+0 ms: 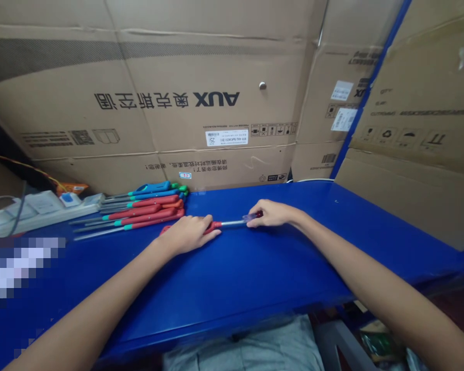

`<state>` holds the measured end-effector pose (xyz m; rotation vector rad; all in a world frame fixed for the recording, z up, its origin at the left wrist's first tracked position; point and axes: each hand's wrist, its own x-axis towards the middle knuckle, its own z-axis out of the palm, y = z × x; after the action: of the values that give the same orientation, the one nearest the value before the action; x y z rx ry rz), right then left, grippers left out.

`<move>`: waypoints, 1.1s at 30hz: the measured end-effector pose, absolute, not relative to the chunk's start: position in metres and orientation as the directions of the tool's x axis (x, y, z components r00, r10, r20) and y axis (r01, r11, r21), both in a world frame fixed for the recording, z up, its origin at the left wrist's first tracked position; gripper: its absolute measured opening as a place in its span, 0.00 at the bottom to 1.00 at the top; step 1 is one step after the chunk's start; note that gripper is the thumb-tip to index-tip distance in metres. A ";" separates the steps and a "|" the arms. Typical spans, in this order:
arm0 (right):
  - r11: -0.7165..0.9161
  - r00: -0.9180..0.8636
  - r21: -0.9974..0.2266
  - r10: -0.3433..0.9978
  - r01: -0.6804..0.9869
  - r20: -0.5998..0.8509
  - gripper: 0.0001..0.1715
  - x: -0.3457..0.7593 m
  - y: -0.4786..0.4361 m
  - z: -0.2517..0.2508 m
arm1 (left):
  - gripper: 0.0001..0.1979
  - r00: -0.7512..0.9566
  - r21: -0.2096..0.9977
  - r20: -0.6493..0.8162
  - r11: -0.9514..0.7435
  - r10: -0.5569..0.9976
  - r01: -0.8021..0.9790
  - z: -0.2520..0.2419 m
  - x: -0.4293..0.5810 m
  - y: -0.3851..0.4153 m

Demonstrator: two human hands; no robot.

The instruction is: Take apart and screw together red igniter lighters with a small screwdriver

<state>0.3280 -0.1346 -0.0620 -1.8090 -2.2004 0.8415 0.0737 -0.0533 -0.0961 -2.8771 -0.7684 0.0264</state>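
Note:
My left hand (pixel 187 233) is closed over the red handle of a long-nosed lighter (pixel 232 223), which lies along the blue table with its metal tube pointing right. Most of the handle is hidden under my fingers. At the tube's far end, my right hand (pixel 272 214) pinches a small see-through purple-red piece (pixel 249 217); its kind is unclear, and the fingers cover part of it. Left of my left hand lies a pile of similar lighters (pixel 150 210) with red and blue handles, their metal tubes pointing left.
A blue table (pixel 224 278) spans the view. Large cardboard panels (pixel 147 62) stand behind it, and another cardboard panel (pixel 410 180) stands at the right. A white power strip (pixel 42 214) with plugs and cables lies at the left. A small orange packet (pixel 75 188) sits behind it.

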 end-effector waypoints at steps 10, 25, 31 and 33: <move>-0.223 0.261 -0.481 0.965 0.848 0.012 0.24 0.400 -0.093 -0.084 | 0.17 0.839 0.000 0.058 -0.840 0.541 0.542 -0.093 0.075 -0.051; -0.100 0.250 -0.568 0.949 0.817 0.193 0.19 0.357 -0.085 -0.064 | 0.18 0.929 0.170 0.155 -0.935 0.337 0.311 -0.098 0.085 -0.062; 0.170 -0.154 -0.490 0.985 0.855 0.075 0.24 0.316 -0.117 -0.077 | 0.21 0.928 0.189 0.160 -0.933 0.336 0.305 -0.104 0.090 -0.063; 0.153 -0.122 -0.483 0.988 0.862 0.095 0.24 0.316 -0.114 -0.083 | 0.20 0.918 0.212 0.154 -0.920 0.365 0.330 -0.104 0.090 -0.061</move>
<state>0.3162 -0.1135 -0.0835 -1.7656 -2.0474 0.4389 0.0895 -0.0607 -0.1042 -3.2550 -0.5942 -0.3187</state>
